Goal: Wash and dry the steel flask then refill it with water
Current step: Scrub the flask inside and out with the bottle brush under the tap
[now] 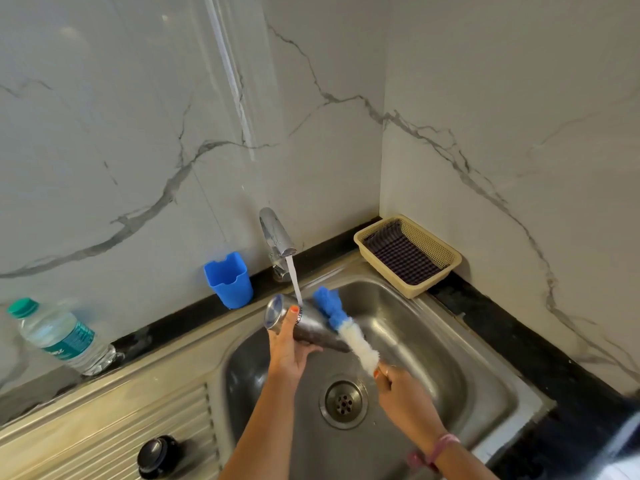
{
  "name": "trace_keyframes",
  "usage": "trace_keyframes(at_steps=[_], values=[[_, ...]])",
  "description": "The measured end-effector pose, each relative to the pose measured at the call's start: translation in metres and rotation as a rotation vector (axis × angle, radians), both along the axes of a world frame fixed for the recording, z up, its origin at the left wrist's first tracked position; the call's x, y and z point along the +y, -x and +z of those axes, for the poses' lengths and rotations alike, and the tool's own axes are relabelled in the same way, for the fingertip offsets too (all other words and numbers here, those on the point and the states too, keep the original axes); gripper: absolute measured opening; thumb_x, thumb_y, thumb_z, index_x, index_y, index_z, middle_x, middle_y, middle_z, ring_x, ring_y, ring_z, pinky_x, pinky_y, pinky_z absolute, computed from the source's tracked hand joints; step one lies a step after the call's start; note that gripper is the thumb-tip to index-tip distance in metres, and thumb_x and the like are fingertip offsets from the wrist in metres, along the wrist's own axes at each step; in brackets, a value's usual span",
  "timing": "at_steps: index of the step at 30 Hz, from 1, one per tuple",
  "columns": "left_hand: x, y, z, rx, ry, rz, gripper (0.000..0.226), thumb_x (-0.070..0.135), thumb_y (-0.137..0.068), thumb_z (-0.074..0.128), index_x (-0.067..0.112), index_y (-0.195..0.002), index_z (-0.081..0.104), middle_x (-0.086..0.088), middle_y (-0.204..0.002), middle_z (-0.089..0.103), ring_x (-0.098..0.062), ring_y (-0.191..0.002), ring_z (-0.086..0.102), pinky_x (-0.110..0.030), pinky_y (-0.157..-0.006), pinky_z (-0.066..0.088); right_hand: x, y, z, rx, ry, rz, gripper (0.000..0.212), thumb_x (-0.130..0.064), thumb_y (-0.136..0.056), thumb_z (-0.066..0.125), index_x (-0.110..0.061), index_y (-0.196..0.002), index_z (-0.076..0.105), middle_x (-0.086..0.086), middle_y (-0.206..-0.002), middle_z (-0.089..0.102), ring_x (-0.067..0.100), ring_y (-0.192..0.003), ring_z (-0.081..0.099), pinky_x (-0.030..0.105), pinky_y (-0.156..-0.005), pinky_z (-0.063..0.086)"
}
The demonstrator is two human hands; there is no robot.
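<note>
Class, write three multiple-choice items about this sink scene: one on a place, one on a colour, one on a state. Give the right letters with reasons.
1. Where does the checked cloth lie?
A. in the cream basket
B. in the sink
C. over the tap

2. What colour is the cup beside the tap?
A. red
B. blue
C. green

3. What is the tap doing?
A. running
B. dry
C. hidden

Answers:
1 A: the checked cloth lies inside the cream basket in the corner, not in the sink.
2 B: the cup left of the tap is blue.
3 A: a stream of water falls onto the steel flask, gripped by the left hand, while the right hand holds the bottle brush.
</note>
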State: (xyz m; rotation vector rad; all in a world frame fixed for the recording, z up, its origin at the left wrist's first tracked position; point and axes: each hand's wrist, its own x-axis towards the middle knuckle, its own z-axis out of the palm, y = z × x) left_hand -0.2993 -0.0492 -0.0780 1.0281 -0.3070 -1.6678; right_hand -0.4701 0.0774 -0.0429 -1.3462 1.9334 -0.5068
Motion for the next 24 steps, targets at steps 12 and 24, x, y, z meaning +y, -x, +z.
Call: trace_keyframes(at_steps=[12,24], values=[[0.006,-0.006,0.001,-0.069,0.031,0.001,0.061,-0.003,-0.088,0.061,0.024,-0.138,0.04,-0.02,-0.134,0.052,-0.041,-0.117,0.056,-0.07,-0.089,0.048,-0.008,0.005,-0.005,-0.013,0.033,0.045,0.035,-0.025,-0.102,0.037,-0.026,-0.131,0.056,-0.01,-0.069,0.057,0.001,-0.05,0.046,0.014,-0.045,0.034],[0.008,-0.005,0.011,-0.054,0.077,-0.004,0.069,0.002,-0.069,0.074,0.025,-0.129,0.05,-0.017,-0.138,0.05,-0.041,-0.123,0.053,-0.063,-0.087,0.054,-0.009,0.029,-0.016,-0.19,-0.034,0.069,0.024,-0.011,-0.1,0.043,-0.022,-0.119,0.053,-0.01,-0.08,0.071,0.003,-0.054,0.05,0.019,-0.056,0.044]])
